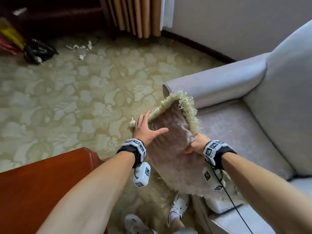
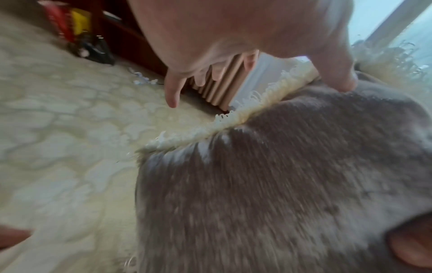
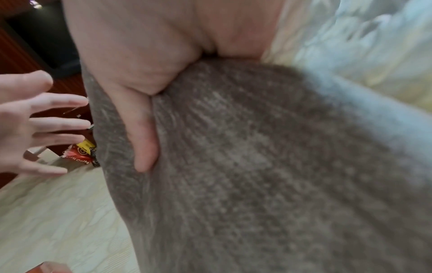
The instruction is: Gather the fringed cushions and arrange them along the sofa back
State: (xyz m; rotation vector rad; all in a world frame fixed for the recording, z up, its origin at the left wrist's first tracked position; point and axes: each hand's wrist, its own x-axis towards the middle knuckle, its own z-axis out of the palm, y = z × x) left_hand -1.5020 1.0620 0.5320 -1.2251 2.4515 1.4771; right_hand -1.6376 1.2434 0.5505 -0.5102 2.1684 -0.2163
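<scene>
I hold one fringed cushion (image 1: 168, 149), brownish-mauve velvet with a pale gold fringe, in the air over the front edge of the grey sofa seat (image 1: 236, 132). My right hand (image 1: 195, 144) grips its right edge, with the thumb (image 3: 145, 147) pressed into the velvet (image 3: 257, 166). At the cushion's left edge my left hand (image 1: 146, 130) is spread open. Its fingers (image 2: 171, 92) hang straight past the fringe (image 2: 210, 127) and its thumb lies on the face (image 2: 280, 184). The sofa back (image 1: 287, 98) rises at the right, with no cushion showing on it.
The sofa's armrest (image 1: 219, 81) lies just beyond the cushion. A red-brown wooden table (image 1: 42, 183) stands at lower left. Floral carpet (image 1: 76, 90) stretches ahead, with paper scraps (image 1: 81, 48) and bags (image 1: 13, 41) at the far left. My shoes (image 1: 179, 206) are below the cushion.
</scene>
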